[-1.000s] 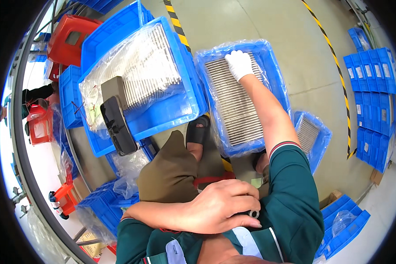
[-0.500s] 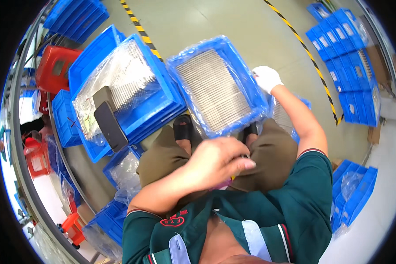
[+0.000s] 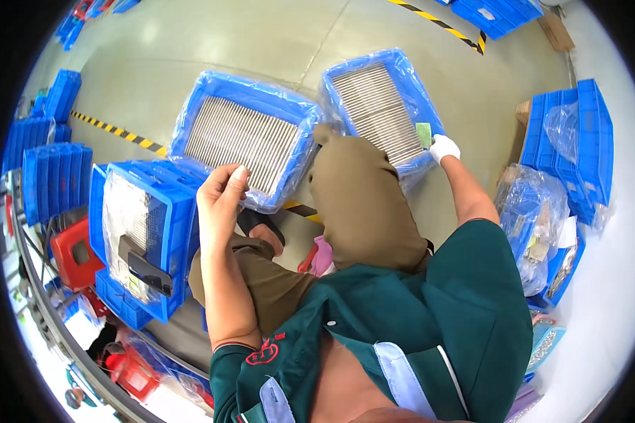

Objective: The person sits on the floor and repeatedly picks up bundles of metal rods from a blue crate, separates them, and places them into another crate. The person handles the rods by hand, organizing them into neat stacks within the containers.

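My left hand is bare and raised over the near edge of a lined blue crate. Its thumb and fingers are pressed together; whatever lies between them, if anything, is too small to make out. Rows of thin silvery rods fill that crate. A white glove covers my right hand, which closes on the near right corner of a second blue crate. More rows of rods lie in this one. Beside the gloved fingertips, a green slip stands in the crate's corner.
At left, stacked blue crates carry a bagged load with a dark phone on top. A red stool stands behind. On the right are more blue crates and a plastic-wrapped bin. Striped tape marks the floor.
My view has swung to the right, and both rod-filled crates now show side by side. My left hand has risen from my lap toward the left crate. My gloved hand is now at the right crate's corner.
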`<control>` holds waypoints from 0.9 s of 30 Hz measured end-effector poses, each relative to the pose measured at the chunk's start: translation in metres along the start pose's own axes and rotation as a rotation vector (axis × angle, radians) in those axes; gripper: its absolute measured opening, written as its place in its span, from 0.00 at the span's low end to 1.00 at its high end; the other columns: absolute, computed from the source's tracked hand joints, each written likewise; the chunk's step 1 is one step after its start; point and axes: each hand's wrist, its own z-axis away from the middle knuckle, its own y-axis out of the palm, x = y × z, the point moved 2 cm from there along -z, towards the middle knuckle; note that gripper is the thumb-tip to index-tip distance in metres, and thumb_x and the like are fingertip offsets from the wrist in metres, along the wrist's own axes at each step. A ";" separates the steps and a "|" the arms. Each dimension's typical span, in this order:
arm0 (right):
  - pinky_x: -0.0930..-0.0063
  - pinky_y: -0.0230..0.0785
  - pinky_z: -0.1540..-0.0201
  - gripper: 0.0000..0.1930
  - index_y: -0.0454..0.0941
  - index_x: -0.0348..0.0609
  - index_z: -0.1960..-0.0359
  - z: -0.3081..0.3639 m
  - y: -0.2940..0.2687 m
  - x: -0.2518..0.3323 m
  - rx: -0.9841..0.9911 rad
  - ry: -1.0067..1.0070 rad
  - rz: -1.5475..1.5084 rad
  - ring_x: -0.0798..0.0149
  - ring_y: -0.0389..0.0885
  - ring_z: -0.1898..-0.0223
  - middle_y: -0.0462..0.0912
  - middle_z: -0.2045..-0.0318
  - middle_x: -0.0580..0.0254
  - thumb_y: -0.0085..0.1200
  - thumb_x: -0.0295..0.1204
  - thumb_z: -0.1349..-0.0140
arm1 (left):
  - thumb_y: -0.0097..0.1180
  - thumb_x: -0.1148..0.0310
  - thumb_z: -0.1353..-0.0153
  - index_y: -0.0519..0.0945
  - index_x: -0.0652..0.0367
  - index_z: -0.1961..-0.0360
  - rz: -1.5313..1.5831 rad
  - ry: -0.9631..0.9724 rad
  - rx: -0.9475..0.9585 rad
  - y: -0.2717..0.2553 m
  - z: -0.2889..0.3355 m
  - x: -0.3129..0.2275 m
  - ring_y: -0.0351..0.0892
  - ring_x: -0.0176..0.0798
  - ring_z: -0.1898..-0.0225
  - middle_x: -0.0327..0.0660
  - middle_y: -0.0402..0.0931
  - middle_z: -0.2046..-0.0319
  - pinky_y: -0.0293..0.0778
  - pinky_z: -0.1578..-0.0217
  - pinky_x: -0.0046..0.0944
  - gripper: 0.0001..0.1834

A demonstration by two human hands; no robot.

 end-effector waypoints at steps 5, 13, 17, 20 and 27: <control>0.58 0.71 0.53 0.12 0.79 0.49 0.62 0.006 0.007 0.009 -0.086 -0.097 0.057 0.51 0.79 0.55 0.81 0.60 0.52 0.44 0.32 0.44 | 0.56 0.64 0.38 0.79 0.65 0.66 0.024 -0.044 0.001 0.010 -0.017 0.013 0.66 0.25 0.76 0.33 0.72 0.78 0.63 0.73 0.25 0.12; 0.61 0.69 0.55 0.12 0.75 0.47 0.59 -0.075 0.011 0.095 -0.291 -0.513 0.293 0.58 0.73 0.52 0.76 0.57 0.58 0.46 0.28 0.45 | 0.53 0.63 0.37 0.78 0.64 0.67 -0.076 -0.115 -0.007 0.013 -0.032 0.033 0.66 0.26 0.74 0.33 0.72 0.77 0.63 0.71 0.26 0.13; 0.61 0.69 0.55 0.12 0.75 0.47 0.58 -0.115 0.010 0.131 -0.288 -0.560 0.384 0.60 0.72 0.51 0.76 0.57 0.59 0.46 0.28 0.44 | 0.55 0.66 0.38 0.78 0.66 0.67 -0.071 -0.145 -0.048 0.007 -0.030 0.040 0.67 0.26 0.74 0.33 0.72 0.77 0.64 0.71 0.26 0.11; 0.60 0.70 0.55 0.10 0.77 0.46 0.62 -0.139 0.016 0.137 -0.249 -0.580 0.407 0.57 0.75 0.53 0.78 0.59 0.58 0.47 0.28 0.45 | 0.55 0.66 0.38 0.78 0.66 0.66 -0.071 -0.156 -0.076 0.005 -0.031 0.040 0.67 0.26 0.74 0.33 0.72 0.77 0.64 0.71 0.26 0.11; 0.61 0.71 0.55 0.10 0.78 0.45 0.65 -0.148 0.011 0.151 -0.120 -0.703 0.457 0.53 0.78 0.57 0.80 0.63 0.53 0.53 0.26 0.52 | 0.55 0.63 0.38 0.79 0.64 0.65 -0.092 -0.167 -0.116 0.004 -0.033 0.033 0.68 0.26 0.73 0.34 0.73 0.75 0.65 0.69 0.26 0.13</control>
